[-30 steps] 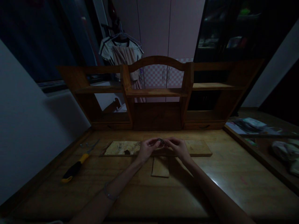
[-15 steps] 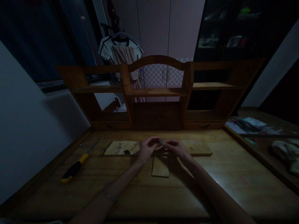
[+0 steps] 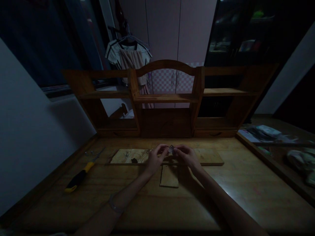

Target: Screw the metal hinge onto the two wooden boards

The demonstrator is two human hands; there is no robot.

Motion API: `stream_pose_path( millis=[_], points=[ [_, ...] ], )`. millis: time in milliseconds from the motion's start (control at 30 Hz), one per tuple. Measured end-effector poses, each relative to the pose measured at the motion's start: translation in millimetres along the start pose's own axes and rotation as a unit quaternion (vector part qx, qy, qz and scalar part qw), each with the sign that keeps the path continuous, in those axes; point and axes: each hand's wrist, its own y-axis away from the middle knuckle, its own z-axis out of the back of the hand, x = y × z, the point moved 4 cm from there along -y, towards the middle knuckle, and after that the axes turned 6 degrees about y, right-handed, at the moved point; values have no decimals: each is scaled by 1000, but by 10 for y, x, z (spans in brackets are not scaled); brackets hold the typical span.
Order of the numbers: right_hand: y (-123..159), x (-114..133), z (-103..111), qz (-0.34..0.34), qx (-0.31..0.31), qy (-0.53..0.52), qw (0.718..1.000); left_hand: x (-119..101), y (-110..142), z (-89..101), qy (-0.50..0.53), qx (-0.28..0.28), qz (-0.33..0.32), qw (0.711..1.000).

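Between the fingertips of my left hand (image 3: 156, 158) and my right hand (image 3: 187, 156) is a small greyish, slightly shiny piece (image 3: 171, 149); its kind is too small and dark to make out. Both hands are closed in a pinch on it, just above a long wooden board (image 3: 209, 156). The board's left part has a rough, stained surface with a dark spot. In front of the board, below my hands, lies a small square piece of wood (image 3: 169, 177).
A screwdriver-like tool with a black and yellow handle (image 3: 79, 178) lies at the left, with small metal hooks (image 3: 90, 152) near its tip. A wooden shelf unit (image 3: 167, 97) stands along the desk's back. Bags and cloth (image 3: 267, 131) lie beyond the right edge.
The small piece has turned between my fingers and now shows a broader, shinier face. My right fingertips have shifted slightly to the right. The boards and the tool lie as before.
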Motion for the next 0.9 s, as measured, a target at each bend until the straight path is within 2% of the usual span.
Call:
stream_pose_path(
  millis=[100, 267, 367, 433, 600, 733, 900],
  points=[
    [-3, 8, 21, 5, 7, 24, 1000, -6, -3, 36, -5, -16, 5, 1000],
    [54, 31, -57, 25, 108, 94, 989, 110, -55, 135, -16, -66, 18, 998],
    [75, 5, -78, 33, 127, 125, 983, 185, -99, 179, -31, -66, 24, 997],
    [68, -30, -64, 35, 118, 148, 981, 200, -132, 192, -54, -27, 10, 998],
    [35, -136, -42, 29, 103, 187, 977, 226, -167, 201, -64, 142, 9, 988],
    [29, -208, -69, 17, 100, 187, 977, 242, -162, 222, -88, 173, -13, 981],
    [17, -220, -52, 6, 93, 181, 979, 249, -150, 195, -105, 178, -30, 978]
  ],
)
